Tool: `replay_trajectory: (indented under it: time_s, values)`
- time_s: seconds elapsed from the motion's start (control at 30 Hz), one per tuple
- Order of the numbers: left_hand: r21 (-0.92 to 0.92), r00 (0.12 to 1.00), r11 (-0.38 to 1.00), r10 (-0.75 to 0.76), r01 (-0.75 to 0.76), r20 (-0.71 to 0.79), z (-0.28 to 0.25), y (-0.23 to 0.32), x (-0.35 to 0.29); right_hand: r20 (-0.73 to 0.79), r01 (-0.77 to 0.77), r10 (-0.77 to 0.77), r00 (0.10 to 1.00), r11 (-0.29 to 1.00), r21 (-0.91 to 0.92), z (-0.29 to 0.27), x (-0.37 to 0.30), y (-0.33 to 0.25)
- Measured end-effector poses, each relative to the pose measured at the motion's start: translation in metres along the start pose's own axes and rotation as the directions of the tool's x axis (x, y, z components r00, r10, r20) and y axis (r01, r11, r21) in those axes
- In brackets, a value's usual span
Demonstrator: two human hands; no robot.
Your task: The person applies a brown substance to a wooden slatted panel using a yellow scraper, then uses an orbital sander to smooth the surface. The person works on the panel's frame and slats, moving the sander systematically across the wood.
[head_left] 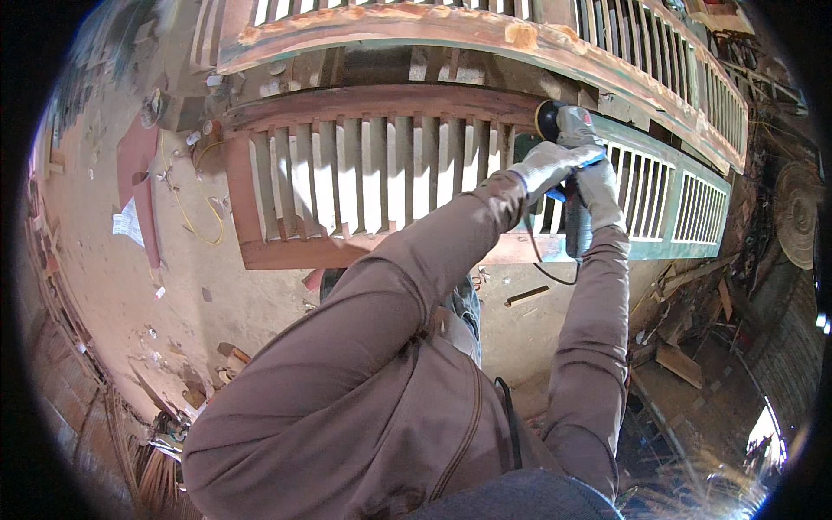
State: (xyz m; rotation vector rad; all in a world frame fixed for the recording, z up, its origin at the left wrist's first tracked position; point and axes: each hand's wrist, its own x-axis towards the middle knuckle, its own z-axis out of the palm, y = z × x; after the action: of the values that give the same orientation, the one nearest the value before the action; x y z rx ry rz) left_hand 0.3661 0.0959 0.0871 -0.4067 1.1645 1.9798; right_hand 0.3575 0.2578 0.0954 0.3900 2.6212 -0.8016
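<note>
Both my hands wear pale work gloves and are closed around a handheld angle grinder [574,126]. My left hand [546,166] wraps the front of the tool, near its head. Farther back, my right hand [598,180] grips the body, whose rear end shows below it. The round disc [547,120] is at the far rail of a slatted wooden panel [416,101]; whether it touches the wood, I cannot tell. Reddish-brown wood shows on the panel's left part, while green paint covers much of its right part. A dark cord hangs from the tool.
Beyond the panel lies a second slatted panel [390,28], its rail patchy with bare wood. On the dusty floor to the left are a reddish board [139,186], a sheet of paper [128,223] and a yellow cord [186,217]. Wood scraps [679,364] litter the right side.
</note>
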Motion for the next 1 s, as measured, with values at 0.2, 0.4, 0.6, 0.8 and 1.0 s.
replay_trajectory:
  time_s: [0.2,0.4,0.6,0.8,1.0]
  values:
    - [-0.029,0.999,0.999,0.034,-0.035,-0.024,0.019,0.003,0.010,0.020,0.085,-0.086,0.996,0.996,0.040,0.002,0.027,0.046]
    - [-0.120,0.988,0.984,0.121,-0.132,-0.092,-0.028,-0.003,-0.041,0.076,0.115,-0.110,0.991,0.991,-0.061,0.016,-0.016,-0.059]
    - [-0.108,0.985,0.990,0.070,-0.087,-0.159,0.008,-0.005,-0.026,0.113,0.252,-0.241,0.964,0.963,-0.092,0.003,0.006,-0.022]
    - [-0.258,0.943,0.929,0.196,-0.266,-0.268,0.047,-0.032,0.013,0.142,0.282,-0.267,0.953,0.955,-0.092,-0.029,0.043,0.032]
    - [-0.355,0.903,0.865,0.218,-0.355,-0.371,0.075,-0.094,-0.007,0.215,0.375,-0.364,0.906,0.927,-0.010,-0.025,0.013,0.064]
